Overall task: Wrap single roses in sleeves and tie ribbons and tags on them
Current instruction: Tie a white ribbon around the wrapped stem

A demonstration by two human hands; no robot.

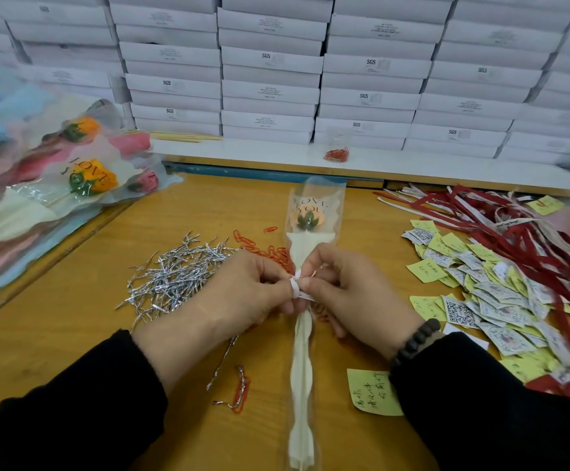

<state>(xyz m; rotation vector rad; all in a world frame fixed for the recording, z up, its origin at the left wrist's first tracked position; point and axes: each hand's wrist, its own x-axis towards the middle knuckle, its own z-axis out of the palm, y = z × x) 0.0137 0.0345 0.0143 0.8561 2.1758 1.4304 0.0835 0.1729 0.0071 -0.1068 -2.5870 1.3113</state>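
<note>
The sleeved rose (307, 215) lies along the middle of the wooden table (107, 266), bloom far, stem end near. Both hands meet at the gathered neck of the sleeve (302, 351). The left hand (243, 297) has thumb and forefinger pinched together on a white ribbon (295, 287) looped there; the right hand (344, 287) is closed on the other end, with what looks like a thin reddish clip or wire at its fingertips.

To do this well, I judge the ribbon should sit just below the bloom's paper collar, with both ends pulled evenly so the sleeve cinches without twisting or creasing the clear top, and the stem kept flat on the table.

The only true holder here is the sleeve itself: clear film printed "LOVE YOU", holding a peach-coloured rose with green sepals and a cream inner wrap. White boxes (270, 93) are stacked shut at the far side; their contents cannot be seen. Silver twist ties (175, 273) lie loose on the left, tags and notes (473, 287) on the right.
</note>
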